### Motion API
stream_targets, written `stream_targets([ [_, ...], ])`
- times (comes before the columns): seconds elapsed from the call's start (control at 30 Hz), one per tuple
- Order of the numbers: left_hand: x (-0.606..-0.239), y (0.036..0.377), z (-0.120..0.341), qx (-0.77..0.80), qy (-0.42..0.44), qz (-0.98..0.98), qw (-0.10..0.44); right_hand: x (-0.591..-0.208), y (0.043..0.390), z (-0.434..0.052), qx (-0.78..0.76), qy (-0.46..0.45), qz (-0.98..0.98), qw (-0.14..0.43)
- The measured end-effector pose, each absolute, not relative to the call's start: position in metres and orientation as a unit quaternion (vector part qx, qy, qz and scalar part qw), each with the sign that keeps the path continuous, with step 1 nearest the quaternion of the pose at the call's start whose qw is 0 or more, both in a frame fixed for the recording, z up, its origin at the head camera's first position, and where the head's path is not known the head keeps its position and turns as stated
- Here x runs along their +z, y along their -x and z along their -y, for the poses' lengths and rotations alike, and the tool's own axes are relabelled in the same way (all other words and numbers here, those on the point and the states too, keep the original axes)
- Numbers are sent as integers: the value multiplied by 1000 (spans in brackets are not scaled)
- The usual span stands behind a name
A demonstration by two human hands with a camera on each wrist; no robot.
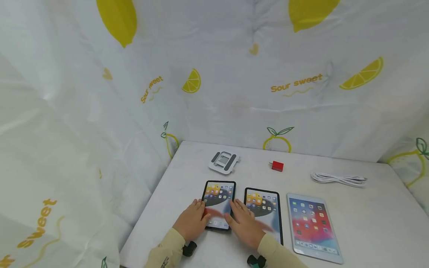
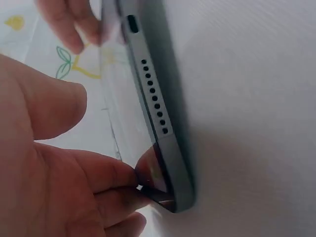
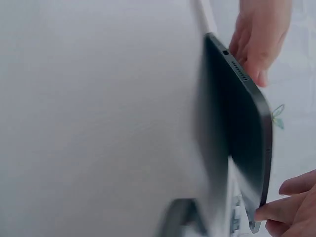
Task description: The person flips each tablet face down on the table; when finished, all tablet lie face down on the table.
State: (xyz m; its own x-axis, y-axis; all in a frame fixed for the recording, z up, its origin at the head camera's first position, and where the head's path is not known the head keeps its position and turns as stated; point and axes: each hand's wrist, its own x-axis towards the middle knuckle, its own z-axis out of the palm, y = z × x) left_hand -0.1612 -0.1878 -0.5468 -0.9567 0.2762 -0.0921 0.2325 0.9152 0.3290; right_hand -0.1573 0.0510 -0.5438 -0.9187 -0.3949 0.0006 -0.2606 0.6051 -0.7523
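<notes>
Presently, my left hand (image 1: 189, 222) and right hand (image 1: 246, 226) support a dark-rimmed tablet (image 1: 219, 203) between them, fingers mostly straight against its long edges, its right side raised off the counter (image 1: 372, 212). Noted to its right: a second tablet (image 1: 268, 208), then a white tablet (image 1: 313, 225).

Passing room on table (image 1: 378, 227), lower right of head view — also left of left hand (image 1: 191, 221). Right hand (image 1: 246, 225) blocks gap between left tablet (image 1: 219, 199) and middle tablet (image 1: 270, 210).
</notes>
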Motion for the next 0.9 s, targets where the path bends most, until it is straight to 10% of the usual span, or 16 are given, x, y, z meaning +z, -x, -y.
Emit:
stream_targets([
  [0.9,-508,164,166,337,-116,-931,83,-496,147,-41,-434,289,-852,44],
])
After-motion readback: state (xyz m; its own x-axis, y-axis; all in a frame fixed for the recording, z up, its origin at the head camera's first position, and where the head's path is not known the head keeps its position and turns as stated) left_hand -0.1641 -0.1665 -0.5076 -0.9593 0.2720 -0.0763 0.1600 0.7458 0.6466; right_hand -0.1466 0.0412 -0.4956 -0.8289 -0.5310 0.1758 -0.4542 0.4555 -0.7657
